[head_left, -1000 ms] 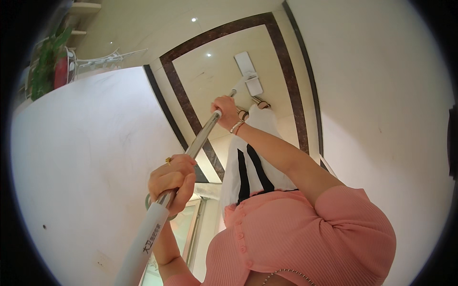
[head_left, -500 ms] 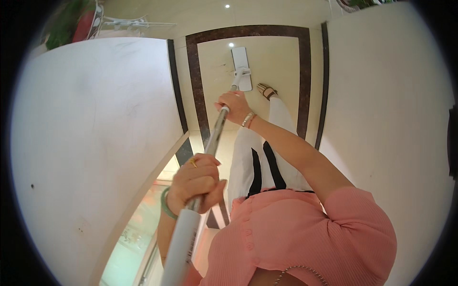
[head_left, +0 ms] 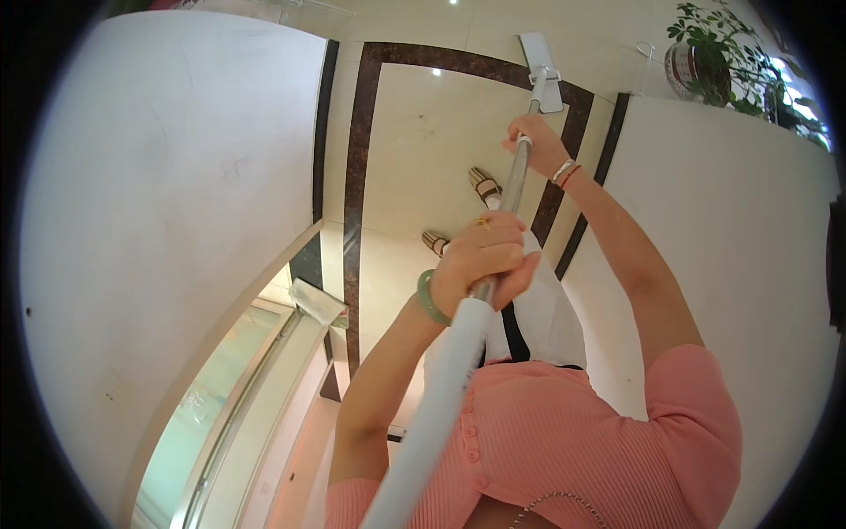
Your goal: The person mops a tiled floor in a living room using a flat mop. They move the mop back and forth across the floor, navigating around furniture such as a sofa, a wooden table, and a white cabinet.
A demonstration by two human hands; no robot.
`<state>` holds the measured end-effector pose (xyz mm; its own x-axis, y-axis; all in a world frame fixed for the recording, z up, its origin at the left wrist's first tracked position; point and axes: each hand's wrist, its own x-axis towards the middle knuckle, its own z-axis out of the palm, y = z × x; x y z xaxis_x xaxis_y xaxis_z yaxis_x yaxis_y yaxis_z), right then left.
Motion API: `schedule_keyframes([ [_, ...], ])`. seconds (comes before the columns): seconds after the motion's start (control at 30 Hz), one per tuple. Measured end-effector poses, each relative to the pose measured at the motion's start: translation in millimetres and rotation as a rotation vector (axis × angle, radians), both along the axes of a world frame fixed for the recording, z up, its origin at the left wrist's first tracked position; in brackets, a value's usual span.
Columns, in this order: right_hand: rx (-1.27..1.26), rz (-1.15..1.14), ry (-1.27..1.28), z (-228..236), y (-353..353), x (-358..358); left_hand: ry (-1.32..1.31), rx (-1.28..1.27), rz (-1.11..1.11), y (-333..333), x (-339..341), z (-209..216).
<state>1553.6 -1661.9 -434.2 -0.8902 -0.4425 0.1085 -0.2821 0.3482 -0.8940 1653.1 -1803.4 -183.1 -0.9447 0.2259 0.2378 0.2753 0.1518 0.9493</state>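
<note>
A flat mop (head_left: 434, 406) slants across the view, its thick white grip toward me and its metal pole running away from me. My left hand (head_left: 486, 256), with a green bangle at the wrist, is closed round the pole just beyond the white grip. Farther down, my right hand (head_left: 535, 145) wraps the pole beside a white collar. The flat white mop head (head_left: 541, 62) lies on the floor at the far right, over the dark border strip (head_left: 577, 115).
White walls (head_left: 185, 159) with dark skirting stand on both sides. A potted plant (head_left: 696, 70) is at the far right. My sandalled feet (head_left: 485, 182) are on the cream tiles (head_left: 414, 159). A flat pale object (head_left: 319, 302) lies by the glass-panelled door (head_left: 189, 414) at left.
Both hands have swung the mop to the right and farther away. Its head has moved from inside the bordered floor area to the far right border. Both feet now show.
</note>
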Motion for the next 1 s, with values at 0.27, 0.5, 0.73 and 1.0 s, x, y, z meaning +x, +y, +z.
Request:
schedule_keyframes([
  [0.27,0.105,0.146,0.024,26,-93,-56,-0.031,0.067,0.122,-92,-38,39],
  [0.5,-0.029,0.361,0.017,7,-173,87,-0.096,-0.091,0.277,-122,115,51],
  [0.73,0.101,0.547,-0.095,25,-286,100,-0.144,-0.020,0.473,-225,143,62],
  [1.0,0.045,0.706,-0.035,43,-351,212,-0.128,-0.075,0.649,-253,278,71],
])
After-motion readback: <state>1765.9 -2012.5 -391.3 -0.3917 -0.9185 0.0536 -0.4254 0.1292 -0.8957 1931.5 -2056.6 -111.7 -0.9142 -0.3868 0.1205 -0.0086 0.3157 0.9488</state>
